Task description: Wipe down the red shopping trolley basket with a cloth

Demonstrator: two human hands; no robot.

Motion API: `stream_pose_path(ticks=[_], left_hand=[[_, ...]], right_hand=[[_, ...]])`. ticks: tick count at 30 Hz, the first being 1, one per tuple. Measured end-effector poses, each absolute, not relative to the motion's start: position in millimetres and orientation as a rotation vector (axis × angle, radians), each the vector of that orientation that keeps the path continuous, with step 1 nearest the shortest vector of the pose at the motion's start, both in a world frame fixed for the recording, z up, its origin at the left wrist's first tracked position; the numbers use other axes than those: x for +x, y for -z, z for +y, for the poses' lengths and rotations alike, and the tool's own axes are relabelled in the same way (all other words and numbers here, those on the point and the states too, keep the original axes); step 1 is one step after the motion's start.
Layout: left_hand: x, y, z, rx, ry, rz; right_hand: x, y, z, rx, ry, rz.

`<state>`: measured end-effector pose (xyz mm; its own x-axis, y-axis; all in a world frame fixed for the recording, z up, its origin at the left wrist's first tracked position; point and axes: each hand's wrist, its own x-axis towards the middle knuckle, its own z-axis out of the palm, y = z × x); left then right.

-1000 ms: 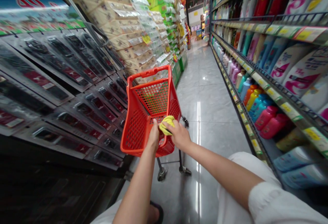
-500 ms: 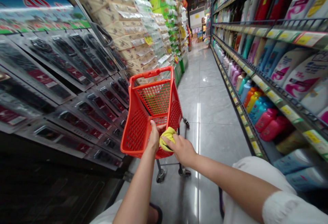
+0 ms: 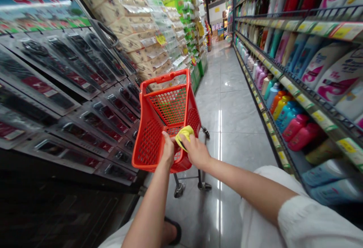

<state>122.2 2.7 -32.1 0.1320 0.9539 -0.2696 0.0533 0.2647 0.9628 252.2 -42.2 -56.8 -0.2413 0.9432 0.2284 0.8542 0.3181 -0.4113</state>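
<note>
A small red plastic shopping cart (image 3: 150, 142) stands in front of me on dark legs with caster wheels. My left hand (image 3: 168, 148) is at the middle of its near end, thumb raised on the near side and fingers curled around the rim, partly hidden. In my right hand (image 3: 197, 151) is a bunched yellow cloth (image 3: 185, 132) with a dark patch, held over the near right part of the basket, close to my left fingers. No goods show inside the basket.
At left hangs a rack of blister-packed items (image 3: 93, 115). Beyond it rise stacked tissue packs (image 3: 136, 25). Along the right runs a shelf of bottles (image 3: 297, 127) with price tags. A shiny grey tiled aisle (image 3: 235, 108) leads away between them.
The yellow cloth and my right hand have moved up and slightly left, from the near right rim farther over the basket. My left hand stays at the near end.
</note>
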Motion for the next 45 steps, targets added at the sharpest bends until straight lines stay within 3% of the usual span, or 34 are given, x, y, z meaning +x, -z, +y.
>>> stream_pose_path(ticks=[7, 17, 29, 36, 41, 45], left_hand=[[124, 28, -1, 1.064, -0.841, 1.12], [122, 31, 3, 1.156, -0.806, 1.121], [127, 27, 9, 1.174, -0.848, 1.178], [123, 29, 7, 1.165, -0.833, 1.168], [124, 30, 8, 1.184, -0.836, 1.147], [125, 30, 6, 1.206, -0.853, 1.162]], right_hand=[[240, 86, -97, -1.467, -0.448, -2.152], [264, 50, -14, -1.63, -0.776, -1.937], [248, 88, -99, -1.501, -0.494, -2.312], [252, 120, -75, -1.637, -0.987, -1.782], [243, 93, -47, -1.47, -0.689, -1.807], [233, 106, -51, -1.667, -0.678, -1.95]])
